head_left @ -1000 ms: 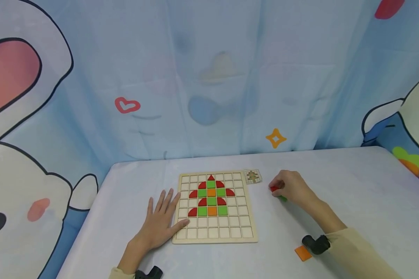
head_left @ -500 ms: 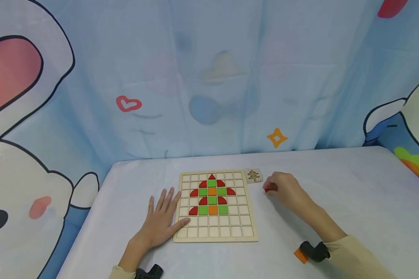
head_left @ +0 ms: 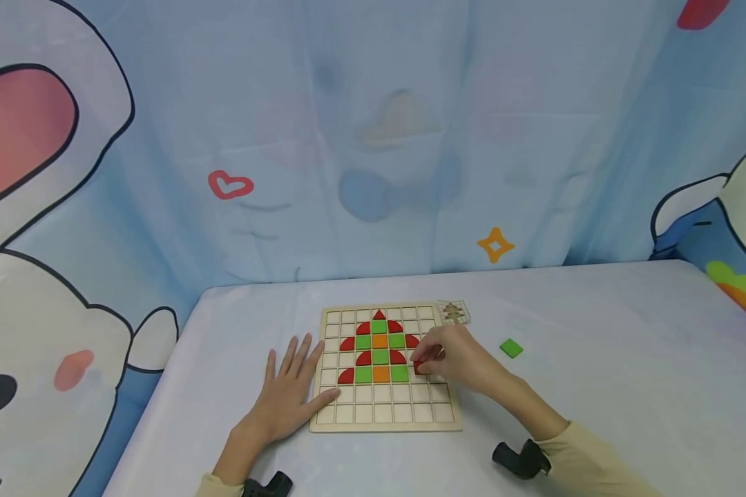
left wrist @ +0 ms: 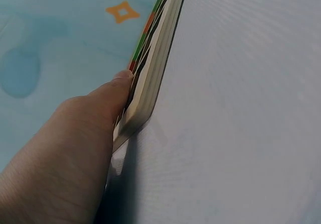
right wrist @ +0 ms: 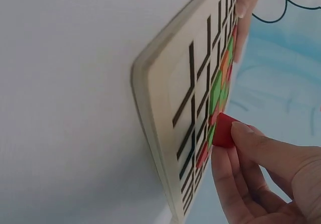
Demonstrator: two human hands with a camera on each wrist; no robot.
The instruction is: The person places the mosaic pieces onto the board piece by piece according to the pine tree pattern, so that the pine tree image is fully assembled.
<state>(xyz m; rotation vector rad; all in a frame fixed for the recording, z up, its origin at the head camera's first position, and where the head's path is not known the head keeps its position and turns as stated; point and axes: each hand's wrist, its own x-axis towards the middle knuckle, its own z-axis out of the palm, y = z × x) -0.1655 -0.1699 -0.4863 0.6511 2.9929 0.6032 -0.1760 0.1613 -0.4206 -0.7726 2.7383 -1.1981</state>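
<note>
A wooden grid board lies on the table, its cells partly filled with red, green and orange pieces in a tree shape. My left hand lies flat with spread fingers at the board's left side, the thumb over its edge. Between thumb and fingers my right hand pinches a small red tile, partly covered by the fingertips. That hand is over the board's right part, just right of the green piece in the lowest filled row. Whether the red tile touches the board I cannot tell.
A green tile lies on the white tabletop right of the board. By the board's upper right corner is a small pattern card. Each wrist wears a black camera mount. A printed curtain hangs behind the table.
My right hand has carried the red tile left from the table to over the board, uncovering the green tile. The orange tile near the right sleeve is now hidden. My left hand stays put.
</note>
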